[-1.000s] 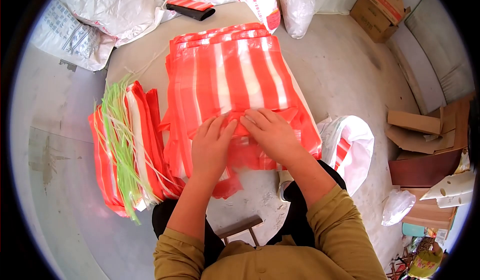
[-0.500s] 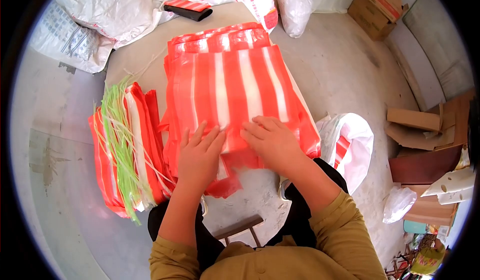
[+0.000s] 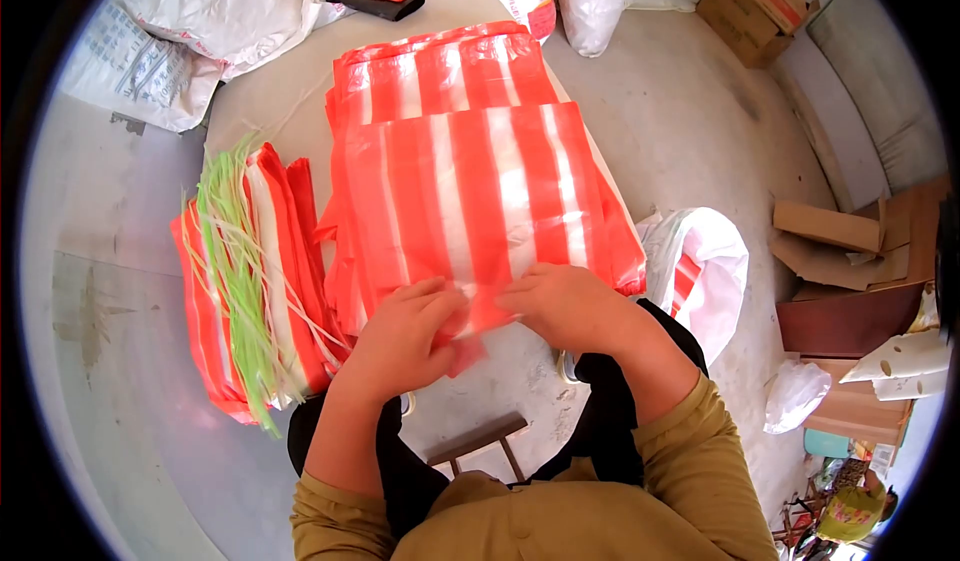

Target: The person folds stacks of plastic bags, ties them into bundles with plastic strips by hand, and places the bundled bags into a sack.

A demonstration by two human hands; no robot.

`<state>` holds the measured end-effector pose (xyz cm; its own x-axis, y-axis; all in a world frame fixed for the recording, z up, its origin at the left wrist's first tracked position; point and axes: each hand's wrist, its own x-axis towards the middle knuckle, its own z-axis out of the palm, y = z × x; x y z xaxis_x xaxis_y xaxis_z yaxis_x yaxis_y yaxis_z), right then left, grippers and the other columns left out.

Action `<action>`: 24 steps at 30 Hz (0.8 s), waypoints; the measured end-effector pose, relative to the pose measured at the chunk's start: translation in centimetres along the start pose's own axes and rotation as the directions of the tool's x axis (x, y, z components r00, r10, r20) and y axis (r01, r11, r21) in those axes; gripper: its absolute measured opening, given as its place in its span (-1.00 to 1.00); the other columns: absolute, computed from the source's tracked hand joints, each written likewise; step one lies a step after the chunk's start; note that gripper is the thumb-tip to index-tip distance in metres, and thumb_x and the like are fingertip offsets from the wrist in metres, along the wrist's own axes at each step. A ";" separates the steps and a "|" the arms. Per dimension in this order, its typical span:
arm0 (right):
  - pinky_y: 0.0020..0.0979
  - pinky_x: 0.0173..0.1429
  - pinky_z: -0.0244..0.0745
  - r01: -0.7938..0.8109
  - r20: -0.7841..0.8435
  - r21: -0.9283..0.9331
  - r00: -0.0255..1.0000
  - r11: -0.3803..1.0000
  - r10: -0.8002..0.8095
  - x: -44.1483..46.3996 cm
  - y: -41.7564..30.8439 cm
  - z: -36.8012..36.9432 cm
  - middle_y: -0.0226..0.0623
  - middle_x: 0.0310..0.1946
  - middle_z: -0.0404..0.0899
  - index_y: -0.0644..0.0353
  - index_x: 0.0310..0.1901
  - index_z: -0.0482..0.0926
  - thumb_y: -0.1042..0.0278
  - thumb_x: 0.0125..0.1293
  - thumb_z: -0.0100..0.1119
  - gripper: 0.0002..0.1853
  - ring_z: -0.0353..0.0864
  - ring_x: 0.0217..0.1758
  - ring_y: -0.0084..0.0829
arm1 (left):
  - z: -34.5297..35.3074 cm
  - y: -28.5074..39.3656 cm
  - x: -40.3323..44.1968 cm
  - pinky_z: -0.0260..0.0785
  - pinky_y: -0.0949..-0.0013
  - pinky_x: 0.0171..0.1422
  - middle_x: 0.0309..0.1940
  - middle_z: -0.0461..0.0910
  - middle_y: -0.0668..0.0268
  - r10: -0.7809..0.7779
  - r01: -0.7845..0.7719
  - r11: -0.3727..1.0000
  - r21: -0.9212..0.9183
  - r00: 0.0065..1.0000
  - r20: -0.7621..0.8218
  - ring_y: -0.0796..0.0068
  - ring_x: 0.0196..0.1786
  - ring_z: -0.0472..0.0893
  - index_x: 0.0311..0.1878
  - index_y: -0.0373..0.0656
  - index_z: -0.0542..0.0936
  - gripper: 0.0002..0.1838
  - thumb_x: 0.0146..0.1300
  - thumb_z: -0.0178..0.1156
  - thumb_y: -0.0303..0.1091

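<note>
A stack of flat red-and-white striped plastic bags (image 3: 440, 66) lies in front of me. Its top bag (image 3: 455, 196) sits askew, nearer to me than the ones below. My left hand (image 3: 405, 336) is closed at the bag's near edge, with its fingertips slightly blurred. Across from it, my right hand (image 3: 565, 306) pinches the same edge with fingers bent down. A small gap separates the two hands, and a loose flap of red film hangs below them. On the left, a bundle of green plastic strips (image 3: 235, 291) lies over another pile of striped bags (image 3: 200, 311).
White sacks (image 3: 215, 11) and a dark roll with a striped piece (image 3: 375, 3) sit at the back. A white sack holding striped plastic (image 3: 725, 271) stands right of the table (image 3: 260, 101). Cardboard boxes (image 3: 745, 21) lie farther right. A person (image 3: 855, 511) appears at lower right.
My hands have gone from lying flat with fingers spread to closing at the near edge. The top bag has slid toward me, baring more of the stack behind it.
</note>
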<state>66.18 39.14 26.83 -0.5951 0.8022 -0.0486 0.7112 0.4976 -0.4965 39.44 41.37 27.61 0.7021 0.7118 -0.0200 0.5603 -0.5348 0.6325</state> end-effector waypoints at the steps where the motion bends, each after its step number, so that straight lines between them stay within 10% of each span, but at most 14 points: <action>1: -0.18 0.05 0.61 -0.038 0.022 0.017 0.999 0.999 0.037 0.0 0.1 -0.1 -0.31 -0.11 0.72 0.12 0.05 0.71 0.46 0.28 0.30 -0.70 0.64 0.03 -0.20 | -0.2 0.1 -0.1 0.38 0.01 0.49 0.24 0.62 0.03 -0.006 0.007 1.000 -0.018 1.000 0.012 -0.11 0.43 0.49 0.25 -0.20 0.58 -0.38 0.01 0.32 -0.46; 9: -0.13 0.04 0.56 0.024 -0.139 0.111 0.990 0.994 -0.008 1.0 2.6 -0.7 -0.24 -0.07 0.69 0.19 -0.12 0.67 0.41 0.33 0.23 -0.86 0.65 0.04 -0.14 | -0.7 -2.2 -1.1 0.49 0.11 0.07 -0.10 0.68 0.01 -0.173 0.151 0.982 -0.117 0.962 -0.209 0.00 0.00 0.65 -0.02 -0.30 0.65 -0.67 0.15 0.40 -0.40; 13: -0.15 0.00 0.55 -0.220 -0.051 0.148 0.972 0.964 0.230 2.5 2.3 -1.9 -0.20 -0.14 0.68 0.26 -0.17 0.62 0.32 0.37 0.21 -0.83 0.67 -0.06 -0.11 | 0.1 -2.5 -0.9 0.48 0.13 -0.10 -0.30 0.65 -0.02 -0.483 0.412 0.860 -0.303 0.847 -0.219 -0.03 -0.20 0.65 -0.12 -0.32 0.64 -0.76 0.28 0.38 -0.34; 21: -0.18 0.01 0.56 -0.253 -0.214 0.440 0.902 0.862 0.374 0.0 3.8 -2.4 -0.10 -0.13 0.71 0.16 0.13 0.62 0.20 0.35 0.30 -0.63 0.73 -0.05 -0.16 | 1.1 -3.6 0.6 0.47 0.11 -0.17 -0.40 0.64 -0.02 -0.447 0.392 0.894 -0.216 0.805 -0.390 -0.06 -0.29 0.65 -0.19 -0.29 0.64 -0.75 0.41 0.29 -0.24; 24: -0.29 -0.10 0.48 -0.490 0.030 0.315 0.861 0.813 0.508 -1.6 3.0 -5.0 -0.28 -0.28 0.63 0.18 0.16 0.55 0.32 0.32 0.33 -0.60 0.60 -0.23 -0.38 | 0.9 -3.5 0.8 0.48 0.11 -0.14 -0.40 0.65 -0.02 -0.464 0.404 0.885 -0.229 0.796 -0.388 -0.05 -0.28 0.66 -0.16 -0.28 0.66 -0.75 0.42 0.28 -0.23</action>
<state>71.13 40.95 29.76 -0.1623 0.9336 -0.3195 0.7521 -0.0925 -0.6525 38.48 43.40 24.68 0.1284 0.9917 -0.0090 0.6792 -0.0813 0.7294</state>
